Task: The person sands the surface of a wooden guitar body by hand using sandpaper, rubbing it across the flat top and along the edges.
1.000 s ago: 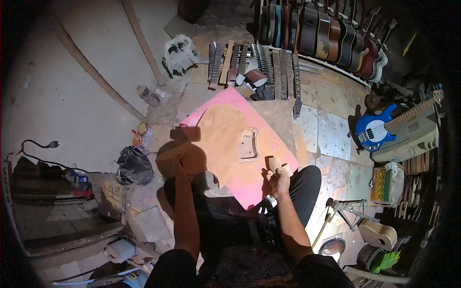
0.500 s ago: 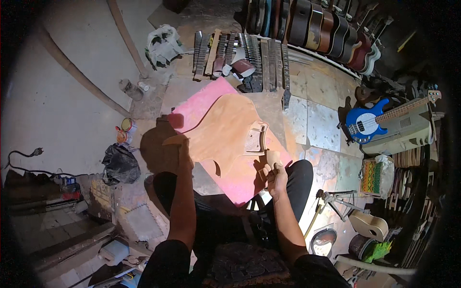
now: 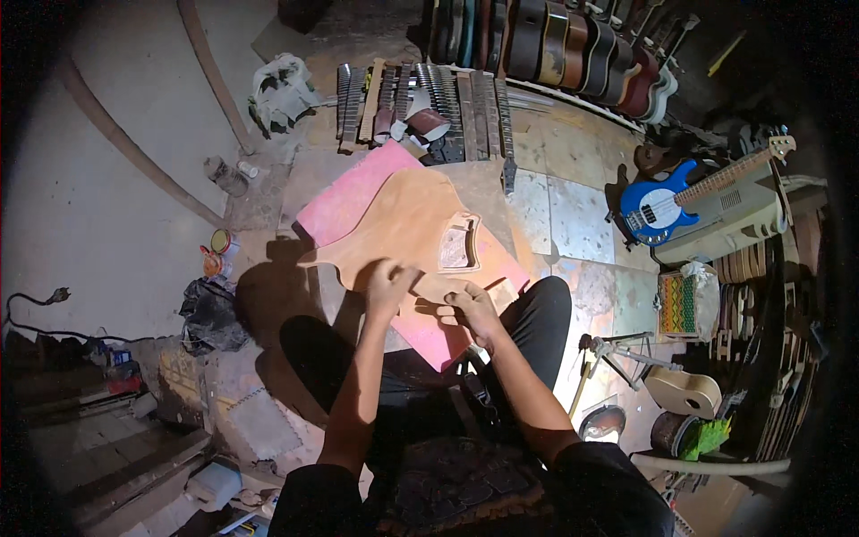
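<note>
A bare wooden electric guitar body lies flat in front of me, with a routed cavity at its right end. Under it is a pink board. Above the body's near edge, a tan piece that looks like sandpaper spans between my hands. My right hand pinches its right end between thumb and fingers. Curled at the left end is my left hand, slightly blurred, covering the body's near horn. Beside my right hand, a small pale block rests at the board's right edge.
Several fretted necks lie beyond the board, with guitar bodies racked behind. A blue bass guitar leans on a pale case at right. Left are a black plastic bag and small cans. A metal stand is near my right knee.
My left hand has left the body's left tip and moved right toward my right hand. My right hand has shifted left and nearer. The tan piece now lies between both hands.
</note>
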